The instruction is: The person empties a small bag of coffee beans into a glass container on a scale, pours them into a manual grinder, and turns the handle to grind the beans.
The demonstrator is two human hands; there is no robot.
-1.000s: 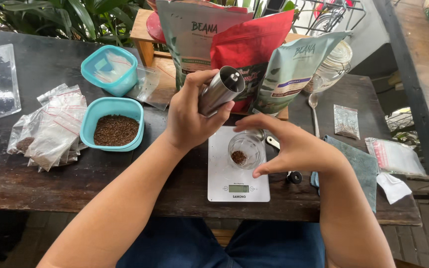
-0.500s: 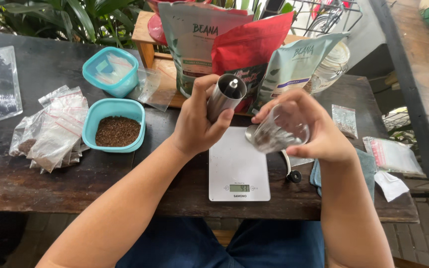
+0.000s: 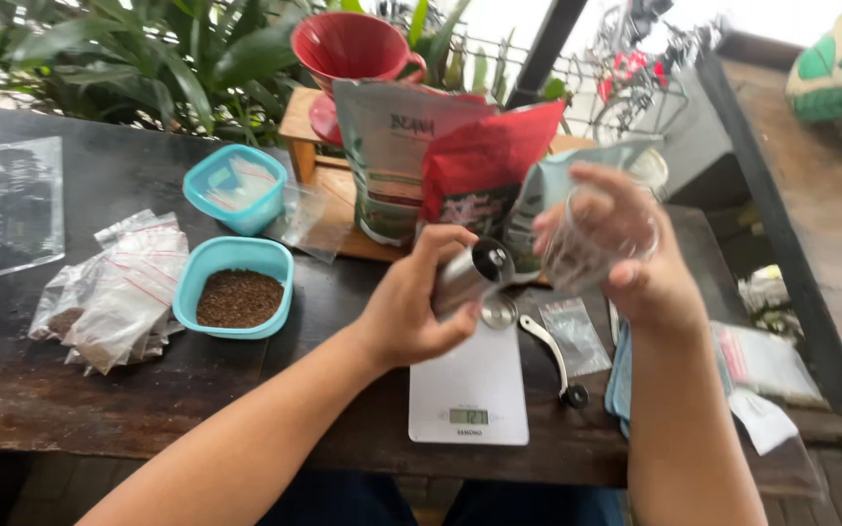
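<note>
The glass cup [image 3: 601, 239], fragile and light, has risen from the scale [image 3: 470, 385]; right hand [image 3: 635, 263] fingers wrap its wall, left hand [image 3: 411, 307] clasps the smooth steel grinder [image 3: 470, 275].

We see our right hand [image 3: 635, 263] smeared by motion, and the clear glass [image 3: 601, 239] it grips is blurred too, so we cannot tell what it contains. Our left hand [image 3: 411, 312] covers most of the metal grinder [image 3: 475, 278]. The clear sheet [image 3: 2, 209] at the table's [image 3: 12, 399] left edge is cut off by the frame. The scale's [image 3: 470, 390] display is too small to make out.
</note>
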